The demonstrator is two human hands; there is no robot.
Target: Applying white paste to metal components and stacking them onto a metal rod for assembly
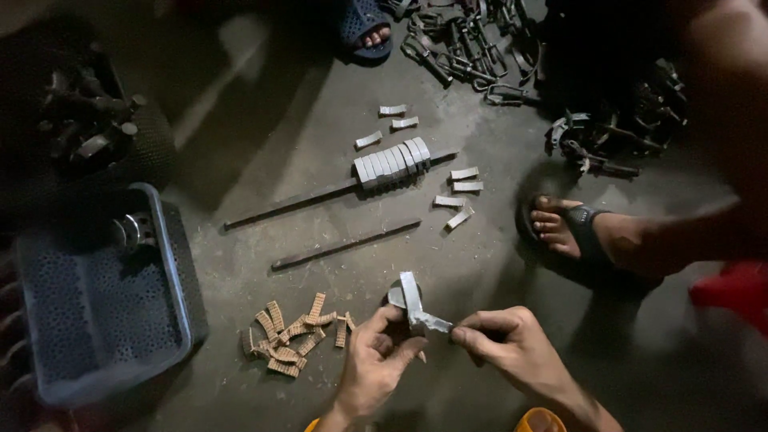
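My left hand (376, 360) grips a small grey curved metal piece (412, 300) held low over the concrete floor. My right hand (508, 340) pinches the lower right tip of the same piece between thumb and forefinger. Just left of my hands lies a loose heap of tan ridged strips (290, 332). Farther up the floor a long metal rod (320, 196) carries a packed row of grey curved plates (392, 162). A second bare rod (344, 245) lies below it.
Loose grey plates (458, 196) lie scattered around the rod. A blue perforated crate (96, 304) sits at left, dark metal parts (80, 120) above it. A pile of metal clamps (472, 48) lies at top. A sandalled foot (576, 232) rests at right, another foot (366, 32) at top.
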